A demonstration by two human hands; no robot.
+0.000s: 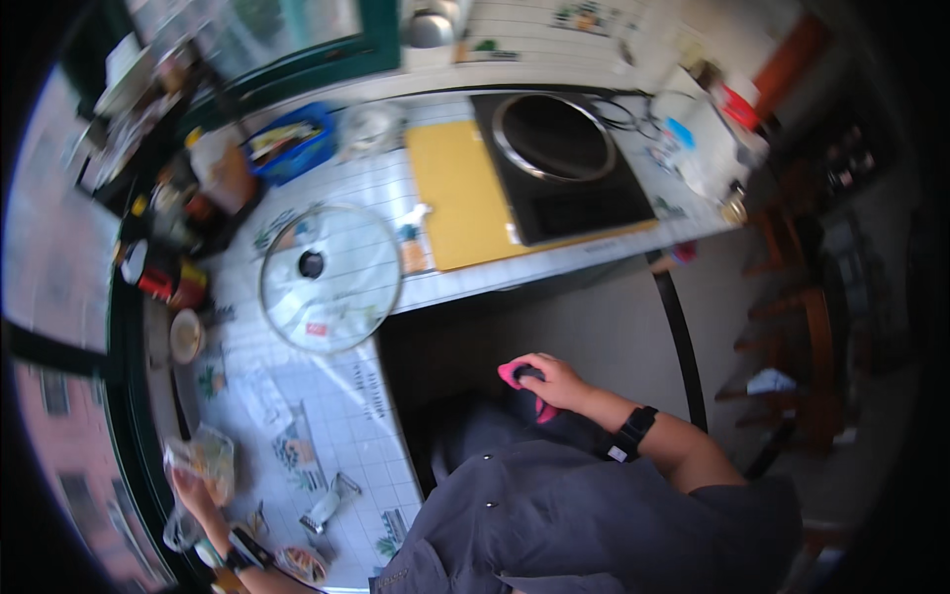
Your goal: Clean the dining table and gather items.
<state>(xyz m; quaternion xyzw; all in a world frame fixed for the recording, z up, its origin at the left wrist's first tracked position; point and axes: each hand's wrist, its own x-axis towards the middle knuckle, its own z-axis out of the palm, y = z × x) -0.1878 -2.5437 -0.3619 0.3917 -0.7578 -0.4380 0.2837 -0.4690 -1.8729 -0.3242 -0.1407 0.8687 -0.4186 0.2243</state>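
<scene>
My right hand (553, 381) is closed around a pink cloth (547, 410) and a small dark object, in front of my body over the floor. At the lower left, my left hand (191, 490) is at a clear plastic bag (215, 464) with pale contents; blur hides whether the fingers grip it. A peeler-like tool (330, 505) lies on the tiled-pattern counter to the right of that hand. Farther up the counter rests a round glass pot lid (334, 297) with a dark knob.
An induction cooktop (586, 204) sits partly on a yellow board (460, 215). A blue basket (308, 160), sauce bottles (223, 167) and a small bowl (187, 335) stand along the window side. The counter edge bends around a dark gap. Wooden chairs (820, 327) stand at right.
</scene>
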